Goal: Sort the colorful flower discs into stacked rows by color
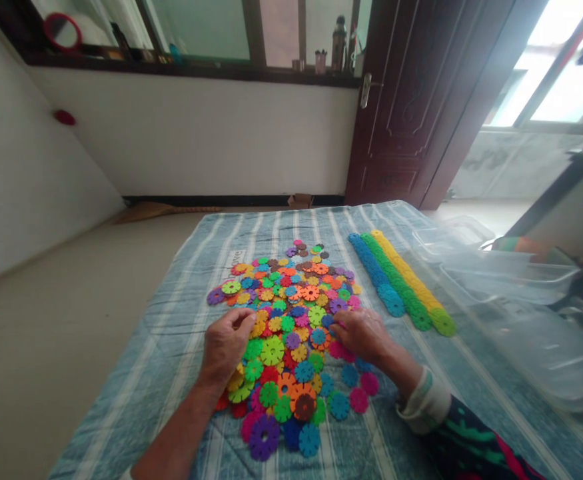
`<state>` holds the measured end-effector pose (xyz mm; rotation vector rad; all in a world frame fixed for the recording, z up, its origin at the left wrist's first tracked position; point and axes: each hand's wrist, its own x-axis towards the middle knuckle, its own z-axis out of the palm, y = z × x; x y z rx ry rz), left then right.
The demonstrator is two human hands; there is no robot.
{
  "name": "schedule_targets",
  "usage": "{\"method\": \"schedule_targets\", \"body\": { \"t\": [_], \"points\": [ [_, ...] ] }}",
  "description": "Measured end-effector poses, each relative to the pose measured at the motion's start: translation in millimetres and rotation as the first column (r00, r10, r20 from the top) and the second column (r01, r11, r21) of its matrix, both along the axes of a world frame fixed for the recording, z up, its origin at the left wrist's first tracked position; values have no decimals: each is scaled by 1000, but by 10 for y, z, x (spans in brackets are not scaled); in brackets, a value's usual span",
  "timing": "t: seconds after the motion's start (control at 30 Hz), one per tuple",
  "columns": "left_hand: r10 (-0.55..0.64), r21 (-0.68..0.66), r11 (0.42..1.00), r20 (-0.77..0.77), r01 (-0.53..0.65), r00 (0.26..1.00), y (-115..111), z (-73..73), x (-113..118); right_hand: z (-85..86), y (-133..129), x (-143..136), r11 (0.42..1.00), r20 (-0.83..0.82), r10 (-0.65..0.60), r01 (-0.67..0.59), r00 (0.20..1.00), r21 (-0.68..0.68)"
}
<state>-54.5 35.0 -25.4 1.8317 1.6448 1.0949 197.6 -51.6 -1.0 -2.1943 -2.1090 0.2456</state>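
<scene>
A broad pile of notched plastic discs in many colours and a few sizes lies on the striped cloth. At the pile's left edge is my left hand, thumb and fingers pinched together beside some yellow discs. I cannot make out what is in that pinch. Across the pile, my right hand reaches in from the right with curled fingers close to a blue disc and pink discs. Whatever its fingertips grip is hidden. Right of the pile, blue, green and yellow disc rows lie side by side.
Clear plastic boxes and a clear lid occupy the cloth's right side. Striped cloth covers the table. Beyond stand a white wall and a dark red door. A broom lies on the floor.
</scene>
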Motion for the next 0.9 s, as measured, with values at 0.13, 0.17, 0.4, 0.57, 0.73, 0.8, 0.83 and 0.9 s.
{"method": "schedule_targets", "body": {
  "t": [0.13,0.17,0.4,0.57,0.73,0.8,0.83,0.9],
  "points": [
    [-26,0,1000,21,26,999,-30,9,45,-4,22,144,995,-17,-79,79,997,60],
    [-33,7,999,23,33,999,-38,11,57,-12,25,165,993,-21,-91,92,996,75],
    [-92,49,995,15,91,996,-103,31,138,-64,-3,-35,995,-15,58,-57,998,83],
    [-117,60,991,2,117,993,-115,41,158,-11,-25,-129,988,53,156,-156,986,-2],
    [-133,60,989,-8,133,991,-127,55,169,29,-36,-98,989,71,143,-140,987,-45],
    [-143,61,988,-11,143,990,-140,71,178,19,-34,-91,991,65,133,-131,989,-40],
    [-147,61,987,-13,147,989,-147,80,183,8,-30,-89,992,60,124,-122,990,-31],
    [-152,64,986,-19,153,988,-158,95,190,-21,-17,-88,995,50,97,-97,994,-8]
  ]
}}
